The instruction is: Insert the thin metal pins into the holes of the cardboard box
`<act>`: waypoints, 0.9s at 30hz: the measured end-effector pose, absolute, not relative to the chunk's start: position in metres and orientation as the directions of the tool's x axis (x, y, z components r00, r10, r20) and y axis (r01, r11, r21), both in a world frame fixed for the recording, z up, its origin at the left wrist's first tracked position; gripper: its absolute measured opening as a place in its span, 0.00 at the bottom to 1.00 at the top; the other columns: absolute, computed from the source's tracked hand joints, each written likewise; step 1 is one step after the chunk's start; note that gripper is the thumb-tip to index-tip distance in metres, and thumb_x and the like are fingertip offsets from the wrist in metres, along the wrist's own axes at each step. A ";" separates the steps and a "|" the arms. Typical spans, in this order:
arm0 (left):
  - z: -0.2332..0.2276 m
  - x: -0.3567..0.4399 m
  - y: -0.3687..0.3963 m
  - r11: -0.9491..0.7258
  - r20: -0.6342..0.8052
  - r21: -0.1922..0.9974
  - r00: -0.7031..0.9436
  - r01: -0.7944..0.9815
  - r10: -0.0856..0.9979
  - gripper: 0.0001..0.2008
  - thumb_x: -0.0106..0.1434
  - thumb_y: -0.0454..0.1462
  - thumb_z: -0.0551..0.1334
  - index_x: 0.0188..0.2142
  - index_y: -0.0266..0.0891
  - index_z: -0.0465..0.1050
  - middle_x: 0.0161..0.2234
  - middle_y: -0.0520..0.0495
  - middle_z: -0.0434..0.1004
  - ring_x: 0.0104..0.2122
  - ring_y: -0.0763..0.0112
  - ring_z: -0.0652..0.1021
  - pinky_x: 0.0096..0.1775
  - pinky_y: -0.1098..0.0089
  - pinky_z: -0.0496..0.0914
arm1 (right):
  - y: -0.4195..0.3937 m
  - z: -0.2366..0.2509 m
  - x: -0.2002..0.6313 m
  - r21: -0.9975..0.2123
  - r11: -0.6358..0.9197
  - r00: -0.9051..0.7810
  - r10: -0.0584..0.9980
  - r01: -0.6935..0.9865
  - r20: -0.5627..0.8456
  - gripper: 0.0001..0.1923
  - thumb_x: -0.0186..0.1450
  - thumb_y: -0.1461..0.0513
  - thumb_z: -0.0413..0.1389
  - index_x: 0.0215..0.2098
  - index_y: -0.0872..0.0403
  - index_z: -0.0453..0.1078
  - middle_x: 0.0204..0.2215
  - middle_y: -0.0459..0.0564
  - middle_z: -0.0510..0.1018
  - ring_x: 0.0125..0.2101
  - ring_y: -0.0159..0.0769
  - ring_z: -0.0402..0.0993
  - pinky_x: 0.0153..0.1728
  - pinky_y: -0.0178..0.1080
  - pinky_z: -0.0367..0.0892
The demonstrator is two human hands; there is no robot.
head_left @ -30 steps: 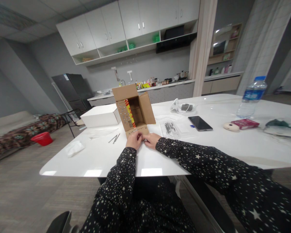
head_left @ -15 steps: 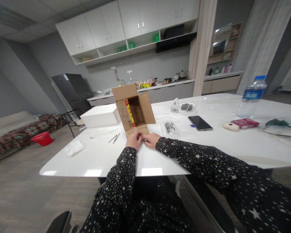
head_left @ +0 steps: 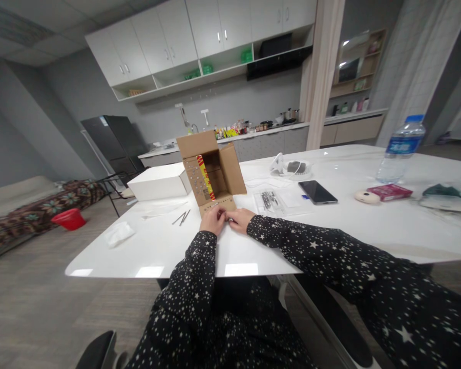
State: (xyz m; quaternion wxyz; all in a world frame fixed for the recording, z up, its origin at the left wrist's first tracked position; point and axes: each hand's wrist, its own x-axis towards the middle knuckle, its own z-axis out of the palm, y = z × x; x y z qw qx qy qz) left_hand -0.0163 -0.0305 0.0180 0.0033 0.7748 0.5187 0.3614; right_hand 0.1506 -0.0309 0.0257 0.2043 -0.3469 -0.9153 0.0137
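Since the earlier frame only the camera tilts slightly; both hands stay. The left hand (head_left: pixel 212 220) and right hand (head_left: pixel 239 219) pinch a small metal piece, too small to identify, at the box (head_left: pixel 211 171) flap at 6 o'clock. The cardboard seems light and bendable; better to hold its edges.

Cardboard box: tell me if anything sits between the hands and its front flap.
Nothing visible does. The left hand and right hand already rest against the front flap of the cardboard box, fingers meeting over something too small to identify.
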 end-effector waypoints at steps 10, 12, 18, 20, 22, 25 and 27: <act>0.018 -0.016 -0.031 -0.458 0.557 0.376 0.198 0.806 0.806 0.06 0.57 0.33 0.56 0.33 0.39 0.70 0.32 0.48 0.76 0.31 0.69 0.74 0.38 0.67 0.69 | -0.027 0.021 0.150 -0.153 0.753 -0.670 0.644 0.640 0.369 0.12 0.62 0.64 0.49 0.42 0.54 0.70 0.36 0.51 0.79 0.36 0.39 0.74 0.39 0.36 0.62; 0.018 -0.015 -0.031 -0.453 0.552 0.382 0.194 0.806 0.811 0.06 0.57 0.33 0.56 0.33 0.39 0.70 0.31 0.48 0.76 0.31 0.70 0.74 0.38 0.67 0.69 | -0.026 0.020 0.150 -0.155 0.754 -0.670 0.644 0.639 0.370 0.12 0.62 0.64 0.49 0.42 0.54 0.70 0.36 0.51 0.79 0.36 0.38 0.74 0.39 0.36 0.62; 0.017 -0.015 -0.031 -0.454 0.553 0.385 0.193 0.804 0.810 0.06 0.57 0.32 0.56 0.33 0.39 0.71 0.32 0.48 0.76 0.31 0.70 0.74 0.39 0.67 0.70 | -0.025 0.021 0.150 -0.158 0.754 -0.679 0.648 0.638 0.346 0.13 0.61 0.64 0.50 0.43 0.54 0.70 0.36 0.52 0.79 0.36 0.38 0.74 0.39 0.37 0.62; 0.017 -0.015 -0.031 -0.453 0.553 0.383 0.193 0.805 0.810 0.06 0.57 0.32 0.56 0.33 0.39 0.71 0.32 0.48 0.76 0.31 0.70 0.74 0.39 0.67 0.70 | -0.026 0.022 0.150 -0.159 0.752 -0.678 0.649 0.639 0.346 0.13 0.62 0.64 0.50 0.44 0.54 0.69 0.37 0.52 0.79 0.36 0.38 0.74 0.39 0.37 0.62; 0.018 -0.014 -0.032 -0.451 0.555 0.383 0.190 0.806 0.810 0.06 0.57 0.32 0.56 0.33 0.39 0.71 0.32 0.48 0.76 0.31 0.70 0.74 0.39 0.67 0.70 | -0.026 0.022 0.150 -0.162 0.752 -0.677 0.649 0.638 0.348 0.14 0.62 0.64 0.50 0.45 0.54 0.69 0.37 0.51 0.79 0.36 0.38 0.74 0.39 0.37 0.62; 0.018 -0.014 -0.033 -0.452 0.558 0.384 0.188 0.805 0.808 0.06 0.57 0.32 0.56 0.33 0.39 0.71 0.32 0.48 0.76 0.31 0.70 0.74 0.39 0.67 0.70 | -0.026 0.021 0.151 -0.166 0.755 -0.677 0.646 0.634 0.352 0.14 0.61 0.64 0.49 0.45 0.54 0.69 0.37 0.51 0.79 0.37 0.37 0.74 0.40 0.36 0.62; 0.018 -0.014 -0.033 -0.453 0.554 0.388 0.189 0.803 0.810 0.06 0.57 0.32 0.56 0.33 0.39 0.71 0.31 0.48 0.76 0.30 0.70 0.74 0.39 0.67 0.70 | -0.026 0.021 0.151 -0.164 0.757 -0.680 0.644 0.633 0.351 0.13 0.61 0.64 0.49 0.44 0.54 0.69 0.37 0.51 0.79 0.37 0.37 0.74 0.40 0.36 0.62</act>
